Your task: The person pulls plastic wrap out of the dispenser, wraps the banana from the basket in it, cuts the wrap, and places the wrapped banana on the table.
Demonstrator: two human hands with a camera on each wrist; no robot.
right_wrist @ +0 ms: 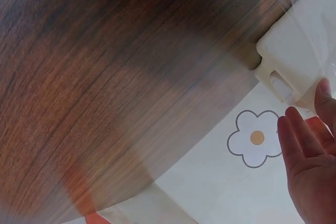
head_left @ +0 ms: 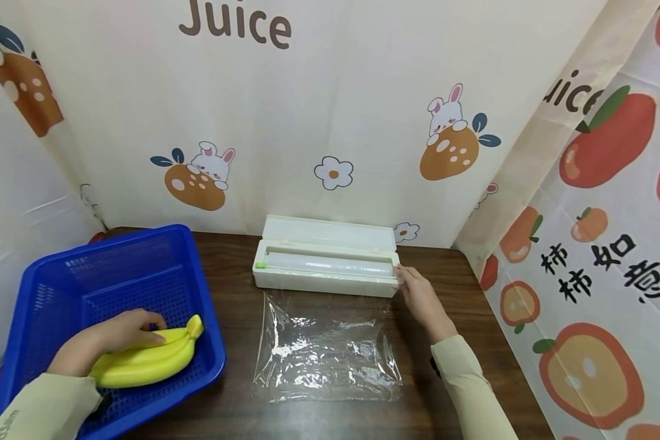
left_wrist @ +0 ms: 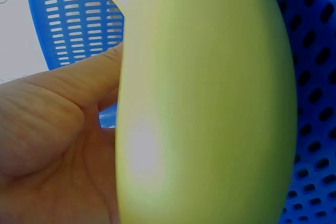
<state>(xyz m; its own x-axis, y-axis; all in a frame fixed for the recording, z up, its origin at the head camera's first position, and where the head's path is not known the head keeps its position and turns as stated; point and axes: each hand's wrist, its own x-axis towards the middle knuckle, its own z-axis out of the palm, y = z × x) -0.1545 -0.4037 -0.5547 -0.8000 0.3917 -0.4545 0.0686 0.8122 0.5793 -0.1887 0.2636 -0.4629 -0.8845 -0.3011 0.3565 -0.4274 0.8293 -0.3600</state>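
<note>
A bunch of yellow bananas (head_left: 148, 360) is in the blue basket at the left, and my left hand (head_left: 112, 339) grips it from above. In the left wrist view the bananas (left_wrist: 205, 98) fill the middle, with my thumb and palm (left_wrist: 58, 135) along one side; the other fingers are hidden. My right hand (head_left: 420, 299) touches the right end of a white cling film box (head_left: 324, 284) whose lid stands open. In the right wrist view its fingers (right_wrist: 302, 140) are mostly straight by the box corner (right_wrist: 294, 51). A sheet of clear cling film (head_left: 327, 360) lies before the box.
The blue plastic basket (head_left: 213, 330) takes up the left side of the dark wooden table (head_left: 231, 391). A roll of film (head_left: 330, 264) lies inside the box. Printed cloth (head_left: 286, 110) hangs behind the table and at both sides.
</note>
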